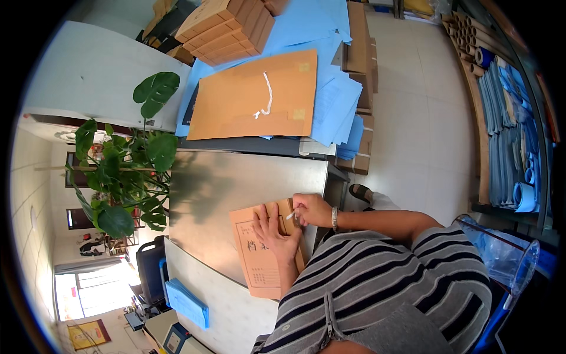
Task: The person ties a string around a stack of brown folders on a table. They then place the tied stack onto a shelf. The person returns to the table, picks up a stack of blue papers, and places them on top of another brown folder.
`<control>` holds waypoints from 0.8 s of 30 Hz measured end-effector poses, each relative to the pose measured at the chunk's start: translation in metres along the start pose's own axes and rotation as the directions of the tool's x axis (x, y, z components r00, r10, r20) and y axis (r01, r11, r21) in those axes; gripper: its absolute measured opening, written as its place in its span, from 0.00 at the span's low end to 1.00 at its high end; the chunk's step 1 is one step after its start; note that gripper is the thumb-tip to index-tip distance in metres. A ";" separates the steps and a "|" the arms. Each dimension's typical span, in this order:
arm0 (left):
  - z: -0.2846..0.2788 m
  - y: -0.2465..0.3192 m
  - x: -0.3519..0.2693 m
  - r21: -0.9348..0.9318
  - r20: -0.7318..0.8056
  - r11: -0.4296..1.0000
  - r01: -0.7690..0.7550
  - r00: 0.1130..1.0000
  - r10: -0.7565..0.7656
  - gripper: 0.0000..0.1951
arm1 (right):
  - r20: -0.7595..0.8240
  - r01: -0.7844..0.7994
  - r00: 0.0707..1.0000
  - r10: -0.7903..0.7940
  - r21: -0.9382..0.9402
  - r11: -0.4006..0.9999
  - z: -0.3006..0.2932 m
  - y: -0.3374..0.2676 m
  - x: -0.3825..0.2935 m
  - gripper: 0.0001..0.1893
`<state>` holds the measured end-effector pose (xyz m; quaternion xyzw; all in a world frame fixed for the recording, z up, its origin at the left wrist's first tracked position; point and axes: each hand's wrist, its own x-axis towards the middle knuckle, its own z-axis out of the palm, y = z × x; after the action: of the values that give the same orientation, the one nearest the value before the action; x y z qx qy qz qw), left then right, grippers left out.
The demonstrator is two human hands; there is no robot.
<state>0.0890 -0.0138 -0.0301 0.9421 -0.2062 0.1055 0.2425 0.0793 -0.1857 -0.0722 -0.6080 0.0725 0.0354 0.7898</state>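
Note:
A brown card archive folder (248,261) with printed writing on its cover lies at an angle on the table near my body. My left hand (275,234) rests flat on its cover, fingers spread. Beside it, at the folder's right edge, is my right hand (311,210), with curled fingers and a bracelet (334,218) on the wrist. A thin white piece (290,216), perhaps the end of a cord, sticks out from the right fingers. Both the left palm and forearm cover part of the folder.
A larger brown folder (247,101) with a white cord (268,93) lies ahead on blue sheets (336,101). Brown box files (230,33) are stacked beyond. A leafy plant (117,177) stands left; a shelf with cardboard tubes (477,40) and blue papers (499,128) stands right.

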 end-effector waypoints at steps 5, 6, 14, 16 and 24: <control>-0.002 0.002 0.000 -0.017 0.011 1.000 0.010 1.000 -0.010 0.42 | 0.009 -0.006 1.000 0.006 0.019 1.000 -0.006 0.003 0.005 0.03; -0.002 0.003 0.001 -0.012 0.012 1.000 0.016 1.000 -0.016 0.42 | 0.024 -0.020 1.000 0.020 0.008 1.000 -0.008 0.002 0.006 0.03; -0.004 0.002 0.000 -0.037 0.029 0.999 0.027 0.999 -0.026 0.43 | 0.049 -0.001 0.999 0.000 0.022 1.000 -0.014 0.001 0.010 0.04; -0.004 0.003 0.001 -0.041 0.032 0.999 0.031 0.999 -0.030 0.43 | 0.052 0.015 0.999 -0.015 0.000 1.000 -0.015 0.001 0.011 0.03; -0.004 0.002 0.000 -0.045 0.041 0.998 0.042 0.998 -0.040 0.43 | 0.069 -0.038 0.997 0.040 -0.037 0.999 -0.011 -0.008 0.010 0.03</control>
<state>0.0876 -0.0128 -0.0259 0.9422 -0.1941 0.0771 0.2619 0.0894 -0.1991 -0.0694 -0.6187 0.0561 0.0735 0.7802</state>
